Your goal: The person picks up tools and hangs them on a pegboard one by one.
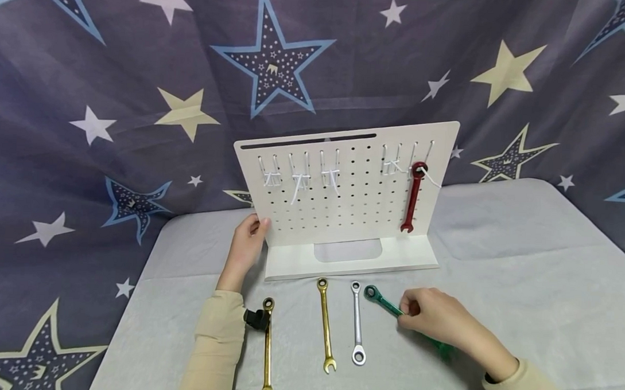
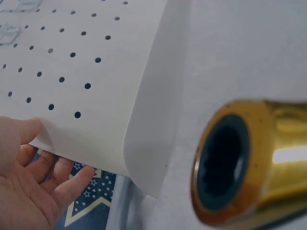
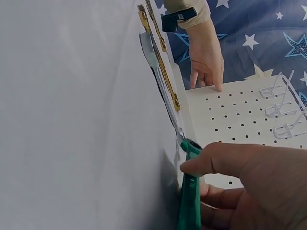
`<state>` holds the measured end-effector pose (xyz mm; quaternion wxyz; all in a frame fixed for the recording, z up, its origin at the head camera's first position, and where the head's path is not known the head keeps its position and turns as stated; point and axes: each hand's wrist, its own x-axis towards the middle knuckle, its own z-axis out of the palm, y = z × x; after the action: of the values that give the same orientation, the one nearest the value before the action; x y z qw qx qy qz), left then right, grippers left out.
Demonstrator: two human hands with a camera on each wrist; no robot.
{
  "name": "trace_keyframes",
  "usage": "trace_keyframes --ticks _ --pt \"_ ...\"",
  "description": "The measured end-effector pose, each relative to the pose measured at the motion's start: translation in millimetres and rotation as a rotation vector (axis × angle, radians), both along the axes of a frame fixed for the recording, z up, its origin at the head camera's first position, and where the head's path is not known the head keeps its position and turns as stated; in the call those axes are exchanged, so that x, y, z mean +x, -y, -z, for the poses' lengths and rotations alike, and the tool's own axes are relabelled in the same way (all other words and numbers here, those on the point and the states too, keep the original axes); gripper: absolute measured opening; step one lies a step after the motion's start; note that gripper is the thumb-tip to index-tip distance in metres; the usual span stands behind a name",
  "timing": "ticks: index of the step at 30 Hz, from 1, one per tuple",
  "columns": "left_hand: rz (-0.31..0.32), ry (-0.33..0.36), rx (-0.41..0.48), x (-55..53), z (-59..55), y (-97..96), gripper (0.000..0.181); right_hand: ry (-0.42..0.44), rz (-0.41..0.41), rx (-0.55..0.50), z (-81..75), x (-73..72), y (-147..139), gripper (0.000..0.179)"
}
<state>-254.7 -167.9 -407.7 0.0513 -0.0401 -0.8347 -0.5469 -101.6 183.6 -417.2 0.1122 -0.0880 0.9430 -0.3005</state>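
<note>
My right hand [image 1: 434, 315] pinches a green ratcheting wrench [image 1: 383, 301] between thumb and fingers at its middle, low over the table. In the right wrist view the thumb lies on the green shank [image 3: 190, 199]. At the left edge of a white pegboard [image 1: 312, 215], my left hand [image 1: 249, 244] holds on, thumb on the front and fingers behind. A dark red wrench [image 1: 413, 198] hangs from a hook at the board's right. Left of the green wrench lie a silver double-ring wrench [image 1: 357, 323] and a gold wrench [image 1: 325, 327].
Another gold wrench [image 1: 268, 354] lies beside the left forearm, partly behind a black wrist strap [image 1: 256, 319]. Several wire hooks [image 1: 300, 180] with white ties line the board's upper part. A star-patterned curtain [image 1: 379, 65] hangs behind the grey-covered table [image 1: 522, 271].
</note>
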Motion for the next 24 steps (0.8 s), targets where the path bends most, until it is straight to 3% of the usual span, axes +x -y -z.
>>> trace_keyframes --ticks 8,17,24 --pt "-0.001 0.006 0.003 -1.4 2.3 0.2 0.036 -0.008 0.003 -0.058 -0.2 -0.3 0.2 0.014" --pt "-0.013 0.008 -0.02 -3.3 -2.4 2.4 0.036 -0.148 0.027 -0.147 0.7 -8.9 2.5 0.01" --pt "-0.023 -0.002 -0.039 -0.1 -2.7 -0.2 0.038 -0.174 0.062 -0.256 -2.7 -7.8 -1.2 0.008"
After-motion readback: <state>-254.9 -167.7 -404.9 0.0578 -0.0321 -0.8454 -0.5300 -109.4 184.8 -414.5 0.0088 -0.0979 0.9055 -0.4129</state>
